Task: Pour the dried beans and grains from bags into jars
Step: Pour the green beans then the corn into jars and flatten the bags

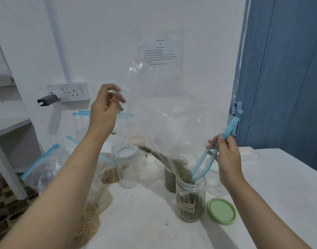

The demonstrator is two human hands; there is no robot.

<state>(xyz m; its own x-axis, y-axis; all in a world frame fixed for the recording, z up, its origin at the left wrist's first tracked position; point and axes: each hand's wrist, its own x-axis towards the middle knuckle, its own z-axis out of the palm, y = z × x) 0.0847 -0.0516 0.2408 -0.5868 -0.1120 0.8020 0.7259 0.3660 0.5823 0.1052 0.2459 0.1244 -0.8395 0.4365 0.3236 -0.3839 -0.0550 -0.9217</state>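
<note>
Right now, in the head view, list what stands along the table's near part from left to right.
Bags of grain → open jar taking green beans from the tilted clear bag → green lid, lying flat on the table.

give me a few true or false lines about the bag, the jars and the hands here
1. The left hand holds up a corner of the clear bag. True.
2. Green beans run from the bag into the open jar. True.
3. The green lid is screwed on that jar. False: it lies on the table beside it.
4. The right hand is empty. False: it pinches the bag's blue zip strip.
</note>
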